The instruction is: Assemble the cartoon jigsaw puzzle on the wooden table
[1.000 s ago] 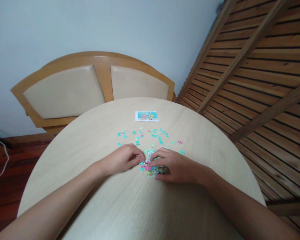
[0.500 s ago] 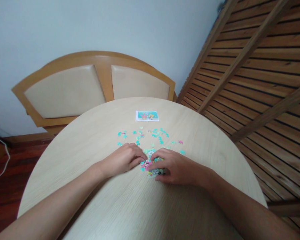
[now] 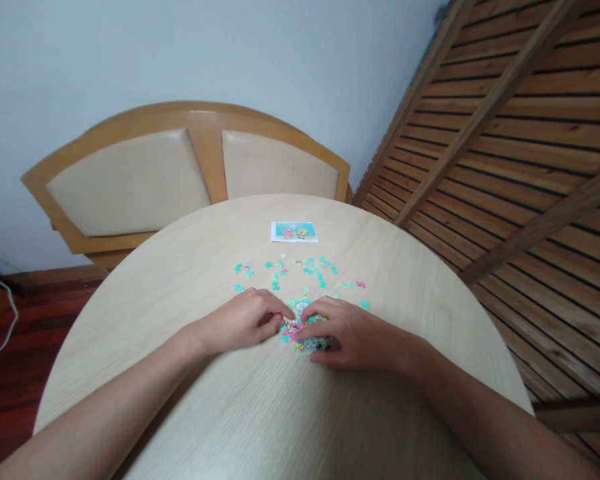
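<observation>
A small, partly joined jigsaw puzzle (image 3: 300, 333) lies on the round pale wooden table (image 3: 280, 413), mostly under my fingers. My left hand (image 3: 243, 320) has its fingers curled and pinched at the puzzle's left edge. My right hand (image 3: 347, 333) rests on the joined part, its fingers curled and pressing down on it. The fingertips of both hands meet over a pink piece. Several loose teal and pink pieces (image 3: 305, 270) are scattered just beyond my hands.
A small reference picture card (image 3: 294, 231) lies farther back on the table. Behind the table stand two wooden chairs with cream padded backs (image 3: 130, 180) against a pale wall. A slatted wooden frame (image 3: 505, 133) leans at the right. A white cable (image 3: 0, 313) hangs at the far left.
Both hands stay at the puzzle; the fingertips shift only slightly, with my left fingers drawn a little closer to my right ones.
</observation>
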{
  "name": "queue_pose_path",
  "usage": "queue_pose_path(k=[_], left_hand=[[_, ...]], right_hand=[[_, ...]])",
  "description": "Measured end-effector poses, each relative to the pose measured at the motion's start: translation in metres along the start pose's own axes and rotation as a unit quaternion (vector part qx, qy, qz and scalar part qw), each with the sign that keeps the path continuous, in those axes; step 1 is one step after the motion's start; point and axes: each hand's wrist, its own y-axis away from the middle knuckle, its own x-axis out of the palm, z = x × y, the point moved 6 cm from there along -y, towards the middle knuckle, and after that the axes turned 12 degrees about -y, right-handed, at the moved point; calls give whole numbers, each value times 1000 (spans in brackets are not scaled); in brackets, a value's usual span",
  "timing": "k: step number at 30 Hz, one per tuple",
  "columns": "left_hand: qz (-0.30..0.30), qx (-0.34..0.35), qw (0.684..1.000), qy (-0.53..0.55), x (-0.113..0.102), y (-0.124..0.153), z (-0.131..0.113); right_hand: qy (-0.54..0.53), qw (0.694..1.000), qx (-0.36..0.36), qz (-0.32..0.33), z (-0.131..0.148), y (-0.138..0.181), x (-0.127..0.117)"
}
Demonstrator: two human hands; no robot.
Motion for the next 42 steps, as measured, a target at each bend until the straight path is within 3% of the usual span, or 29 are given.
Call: queue_pose_path(k=[3,7,16,24,42], left_hand=[[17,-4,1000,17,2,0,2],[14,-77,996,42,4,1,13],[-61,-157,985,24,7,-2,24],[-96,-155,983,1,14,-8,19],[-83,-159,983,26,17,-8,18]], right_hand=[[0,1000,1,6,0,0,0],[2,1000,-1,7,0,-1,0],[-14,1000,-9,0,1,0,-1],[-11,1000,-4,0,0,1,-2],[-16,1000,10,6,-2,2,-2]])
